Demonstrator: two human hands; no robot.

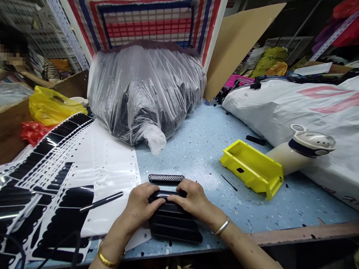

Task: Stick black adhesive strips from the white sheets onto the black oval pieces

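Note:
A black ribbed plastic part [176, 226] lies at the near edge of the blue speckled table [202, 151]. Both hands press on its far end. My left hand [141, 205] has its fingers curled over the glossy top strip of the part, thumb on it. My right hand [193, 199] covers the same strip from the right, fingers bent down onto it. Just beyond the fingers lies a narrow black perforated strip [166, 178], apart from the hands. A thin black stick [102, 201] rests on the white sheets to the left.
White sheets with glossy black stickers [57, 177] cover the left side. A large clear plastic bag of dark parts [145, 90] sits at the back. A yellow plastic tray [251, 168], a white handheld device [302, 148] and a white sack [316, 108] are on the right. Another person sits far left.

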